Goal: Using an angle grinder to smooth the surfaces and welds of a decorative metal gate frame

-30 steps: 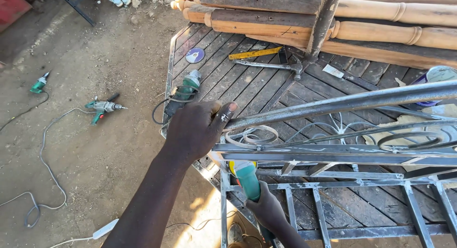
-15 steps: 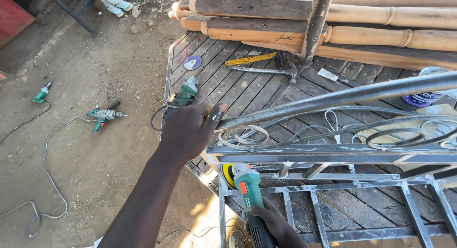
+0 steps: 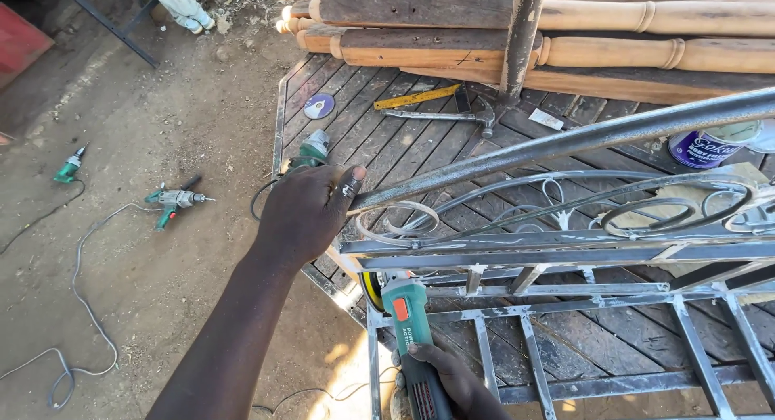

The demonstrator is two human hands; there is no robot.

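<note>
Open-air yard, bare packed dirt ground (image 3: 161,89) in hard sunlight, bright patches and sharp shadows low in the view. A slatted dark wooden platform (image 3: 387,137) spreads out beyond the fingers, its boards weathered. Past it, furthest from the fingertips, turned wooden posts (image 3: 565,53) lie stacked in a pile, a dark metal upright (image 3: 521,33) rising in front of them. Far off to the fingers' left, a red panel (image 3: 20,45) edges in.
</note>
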